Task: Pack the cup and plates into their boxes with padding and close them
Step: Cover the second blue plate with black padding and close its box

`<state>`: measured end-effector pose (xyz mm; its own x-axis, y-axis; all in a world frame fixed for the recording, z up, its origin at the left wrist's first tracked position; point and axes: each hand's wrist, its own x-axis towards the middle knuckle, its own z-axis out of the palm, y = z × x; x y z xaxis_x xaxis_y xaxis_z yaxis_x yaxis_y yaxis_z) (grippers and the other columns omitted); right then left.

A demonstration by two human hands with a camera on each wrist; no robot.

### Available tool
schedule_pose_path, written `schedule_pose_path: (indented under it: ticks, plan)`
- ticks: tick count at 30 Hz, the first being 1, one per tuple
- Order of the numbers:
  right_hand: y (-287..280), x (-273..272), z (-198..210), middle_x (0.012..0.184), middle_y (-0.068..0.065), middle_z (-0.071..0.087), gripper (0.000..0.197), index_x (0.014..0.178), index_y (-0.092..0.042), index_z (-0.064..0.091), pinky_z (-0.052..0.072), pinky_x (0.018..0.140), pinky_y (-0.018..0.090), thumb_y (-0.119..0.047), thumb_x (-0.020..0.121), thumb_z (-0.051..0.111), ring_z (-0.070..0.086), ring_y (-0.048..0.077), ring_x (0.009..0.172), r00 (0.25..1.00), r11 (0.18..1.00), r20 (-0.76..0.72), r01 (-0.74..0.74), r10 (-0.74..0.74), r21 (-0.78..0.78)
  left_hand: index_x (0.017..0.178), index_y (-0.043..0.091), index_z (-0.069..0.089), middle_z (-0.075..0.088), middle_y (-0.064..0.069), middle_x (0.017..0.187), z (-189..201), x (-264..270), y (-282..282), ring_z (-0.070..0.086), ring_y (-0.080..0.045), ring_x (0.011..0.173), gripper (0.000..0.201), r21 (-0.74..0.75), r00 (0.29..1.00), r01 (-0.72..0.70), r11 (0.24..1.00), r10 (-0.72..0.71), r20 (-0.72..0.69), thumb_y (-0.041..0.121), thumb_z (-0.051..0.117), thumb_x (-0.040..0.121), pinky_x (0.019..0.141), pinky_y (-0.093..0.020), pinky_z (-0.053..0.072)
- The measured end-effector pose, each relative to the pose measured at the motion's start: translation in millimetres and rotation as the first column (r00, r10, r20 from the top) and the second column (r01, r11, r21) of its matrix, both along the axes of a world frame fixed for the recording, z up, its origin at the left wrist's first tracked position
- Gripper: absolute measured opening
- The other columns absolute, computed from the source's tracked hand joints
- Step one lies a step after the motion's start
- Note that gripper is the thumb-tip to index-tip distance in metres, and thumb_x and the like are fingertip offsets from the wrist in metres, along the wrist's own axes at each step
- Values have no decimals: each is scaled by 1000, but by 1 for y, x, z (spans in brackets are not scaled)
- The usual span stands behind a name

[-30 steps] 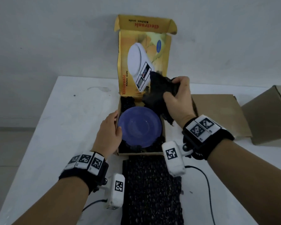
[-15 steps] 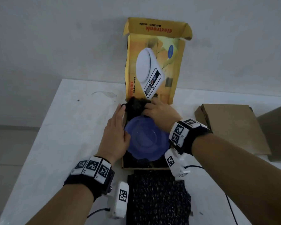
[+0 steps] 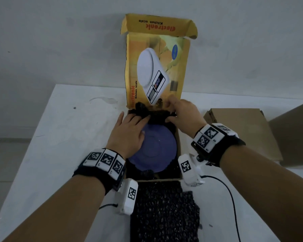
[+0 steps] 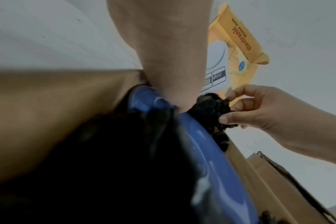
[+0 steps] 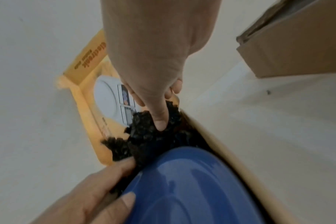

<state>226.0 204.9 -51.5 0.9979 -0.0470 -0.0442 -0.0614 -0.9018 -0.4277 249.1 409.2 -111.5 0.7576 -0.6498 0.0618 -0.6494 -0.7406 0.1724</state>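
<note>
Padding pinched by right hand; left hand flat on plate.

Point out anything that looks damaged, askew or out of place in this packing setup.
The yellow box's lid has a crumpled, bent top flap. The black padding, pinched by the right hand, sits bunched at the far edge of the blue plate rather than spread over it. A faint stain marks the table. Nothing looks spilled or broken.
</note>
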Motion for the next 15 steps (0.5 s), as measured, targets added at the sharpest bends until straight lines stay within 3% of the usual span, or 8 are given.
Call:
schedule_pose_path:
  ticks: [4, 8, 12, 15]
  plan:
    - [-12, -7, 5, 100, 11, 58, 29, 117, -13, 61, 39, 71, 27, -13, 89, 54, 55, 27, 92, 973, 990, 191, 137, -133, -12, 141, 22, 37, 48, -2, 131, 5, 0, -11, 38, -26, 127, 49, 65, 997, -69, 996, 71, -37, 36, 37, 94, 115, -50, 13]
    - [-24, -15, 14, 101, 12, 52, 25, 101, -9, 68, 44, 71, 28, -7, 87, 48, 53, 23, 81, 873, 924, 302, 356, -382, 139, 136, 19, 44, 46, -3, 132, 3, 0, -15, 37, -26, 127, 45, 65, 992, -121, 991, 122, -22, 38, 36, 96, 113, -53, 12]
    - [-24, -24, 10, 109, 8, 50, 21, 91, -7, 68, 43, 72, 23, -2, 86, 48, 54, 17, 81, 869, 931, 335, 320, -363, 178, 113, 9, 63, 58, -11, 115, 5, 0, -20, 50, -33, 113, 51, 56, 995, -94, 994, 92, 28, 37, 25, 91, 105, -48, 32]
    - [-18, -29, -1, 105, 6, 56, 28, 91, -10, 72, 44, 74, 25, 1, 86, 46, 57, 20, 86, 891, 940, 307, 293, -335, 175, 112, 7, 62, 60, -13, 111, 2, -3, -19, 56, -33, 100, 50, 66, 998, -60, 996, 57, 41, 32, 25, 89, 106, -46, 35]
